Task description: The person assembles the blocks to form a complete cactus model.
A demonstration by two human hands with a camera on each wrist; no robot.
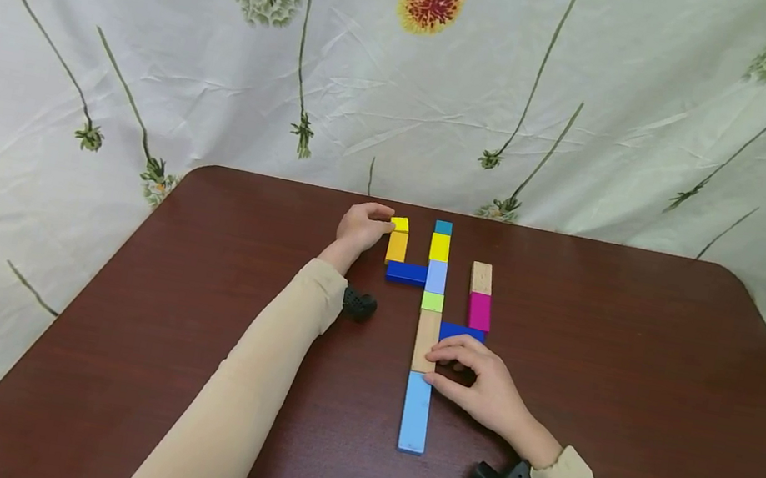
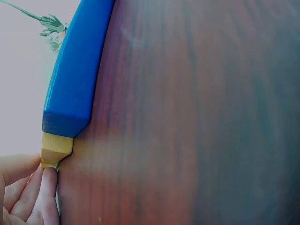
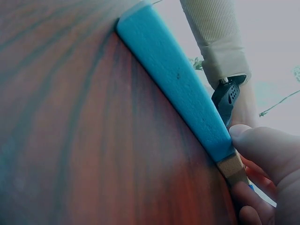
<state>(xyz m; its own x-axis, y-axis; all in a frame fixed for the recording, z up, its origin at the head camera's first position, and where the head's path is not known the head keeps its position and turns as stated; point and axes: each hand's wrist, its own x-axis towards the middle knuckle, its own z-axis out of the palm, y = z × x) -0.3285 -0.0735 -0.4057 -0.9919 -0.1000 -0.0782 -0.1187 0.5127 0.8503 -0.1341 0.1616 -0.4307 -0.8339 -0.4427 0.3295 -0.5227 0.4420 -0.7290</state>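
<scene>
My left hand [image 1: 362, 225] is at the far end of the left branch, its thumb and fingers pinching a small yellow block [image 1: 400, 224]. That block touches an orange block [image 1: 397, 247], which meets a dark blue block [image 1: 406, 273]. In the left wrist view the blue block [image 2: 75, 70] fills the foreground, and the fingers mostly hide the yellow one. My right hand [image 1: 486, 385] touches the middle column, with relaxed fingertips on a plain wooden block [image 1: 427, 335] and the thumb where it meets a light blue block [image 1: 415, 414]. The right wrist view shows that light blue block [image 3: 173, 79] beside the thumb.
Farther up the column lie green [image 1: 432, 302], periwinkle [image 1: 436, 277], yellow [image 1: 439, 247] and teal [image 1: 443, 227] blocks. A right branch has a blue [image 1: 462, 332], a magenta [image 1: 480, 312] and a wooden block [image 1: 481, 278]. The dark table [image 1: 197, 259] ends at a flowered cloth [image 1: 353, 56].
</scene>
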